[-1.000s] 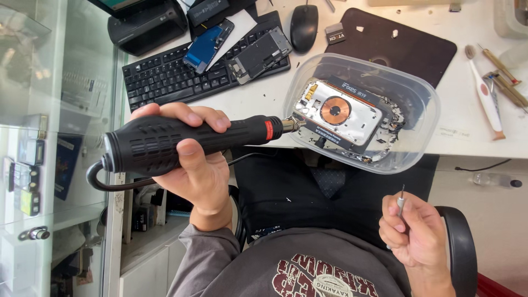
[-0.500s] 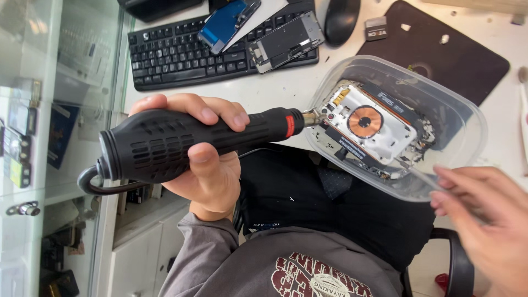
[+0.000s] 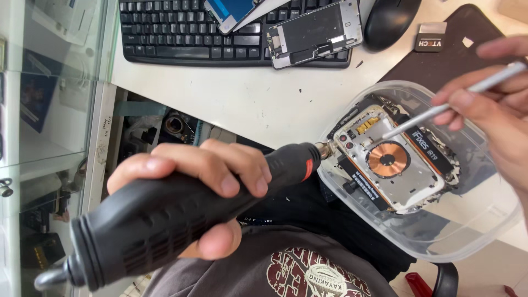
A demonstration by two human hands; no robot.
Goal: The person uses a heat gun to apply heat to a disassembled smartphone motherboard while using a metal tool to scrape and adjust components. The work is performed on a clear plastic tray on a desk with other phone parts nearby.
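Behind the work lie a black keyboard [image 3: 220,33], with a stripped phone frame [image 3: 314,32] and a blue-screened phone [image 3: 234,10] resting on it, a black mouse [image 3: 388,19], and a dark mat [image 3: 440,60] carrying a small grey block [image 3: 430,37]. A clear plastic tub [image 3: 473,231] overhangs the bench edge and holds the opened phone back [image 3: 393,165], copper coil up, on a dark holder; the tub's near wall stands between the tool's nose and the phone. The left hand [image 3: 203,181] is clenched round a black rotary tool [image 3: 165,214], its red-ringed tip at the phone's corner by the tub rim. The right hand [image 3: 495,110] pinches a thin silver tool [image 3: 451,104], its tip touching the phone near the coil. Half a second ago that hand hung low at the right beside the tub; now it is up over the tub, and the view has drawn closer. The white bench [image 3: 231,99] shows dark specks; to the left stands a glass cabinet [image 3: 44,110], and below are the person's dark lap and printed shirt [image 3: 308,275].
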